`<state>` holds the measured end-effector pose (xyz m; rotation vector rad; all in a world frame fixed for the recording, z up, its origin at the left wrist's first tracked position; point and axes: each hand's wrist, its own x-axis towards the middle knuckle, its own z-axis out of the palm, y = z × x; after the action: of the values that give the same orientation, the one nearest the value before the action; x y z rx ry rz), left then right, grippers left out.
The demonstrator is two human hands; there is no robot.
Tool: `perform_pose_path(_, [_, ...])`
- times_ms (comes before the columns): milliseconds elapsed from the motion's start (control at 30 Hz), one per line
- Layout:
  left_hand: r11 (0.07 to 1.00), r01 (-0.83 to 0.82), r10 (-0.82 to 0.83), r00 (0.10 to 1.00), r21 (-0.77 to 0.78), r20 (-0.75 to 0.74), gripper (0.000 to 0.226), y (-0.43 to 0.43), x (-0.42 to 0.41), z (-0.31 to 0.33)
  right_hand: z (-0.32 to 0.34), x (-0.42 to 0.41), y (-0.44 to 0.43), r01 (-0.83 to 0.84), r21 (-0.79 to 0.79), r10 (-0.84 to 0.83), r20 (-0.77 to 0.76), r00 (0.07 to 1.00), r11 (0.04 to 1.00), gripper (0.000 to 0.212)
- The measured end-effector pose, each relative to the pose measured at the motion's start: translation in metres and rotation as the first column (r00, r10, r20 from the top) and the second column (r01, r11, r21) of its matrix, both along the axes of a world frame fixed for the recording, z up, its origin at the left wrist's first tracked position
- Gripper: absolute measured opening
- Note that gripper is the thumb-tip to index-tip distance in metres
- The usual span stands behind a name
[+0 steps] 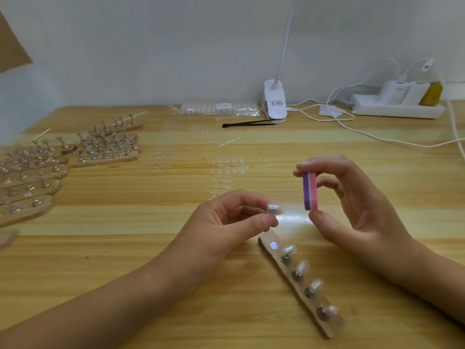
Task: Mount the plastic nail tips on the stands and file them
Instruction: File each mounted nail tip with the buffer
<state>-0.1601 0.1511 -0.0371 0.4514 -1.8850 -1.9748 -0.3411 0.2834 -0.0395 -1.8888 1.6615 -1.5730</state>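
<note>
My left hand (231, 217) pinches a small metal stand with a clear nail tip (273, 208) on it, lifted above the table. My right hand (352, 205) grips a purple, white and pink buffer block (310, 191) upright between thumb and fingers, a short gap to the right of the tip. Below the hands lies a wooden strip (299, 285) with several metal stands carrying clear nail tips; its top magnet spot (273, 246) stands bare.
Many more wooden strips with stands (105, 144) are piled at the left. Loose clear nail tips (224, 172) lie mid-table. At the back stand a bag of tips (219, 108), black tweezers (247, 123), a clip lamp (274, 102) and a power strip (400, 107) with trailing cables.
</note>
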Motion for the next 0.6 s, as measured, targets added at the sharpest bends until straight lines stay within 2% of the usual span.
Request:
perform_pose_path(267, [0.998,0.042,-0.043,0.999,-0.036,-0.027,0.016,0.002,0.001,0.003,-0.001,0.008,0.003,-0.043,-0.029,0.038,-0.161,0.986,0.999,0.049])
perform_pose_path(333, [0.998,0.045,-0.046,0.999,-0.046,-0.029,0.022,0.003,0.001,0.003,0.0,0.009,0.005,-0.026,-0.031,0.02,-0.168,0.986,0.999,0.045])
perform_pose_path(500, [0.997,0.04,-0.041,0.999,-0.059,-0.017,0.015,0.003,0.001,0.003,0.003,0.011,0.003,-0.002,-0.099,-0.013,-0.152,0.988,0.995,0.036])
perform_pose_path(600, [0.997,0.042,-0.043,0.999,-0.063,-0.014,0.012,0.004,0.001,0.002,0.003,0.014,0.002,-0.038,-0.122,0.005,-0.26,0.965,0.992,0.035])
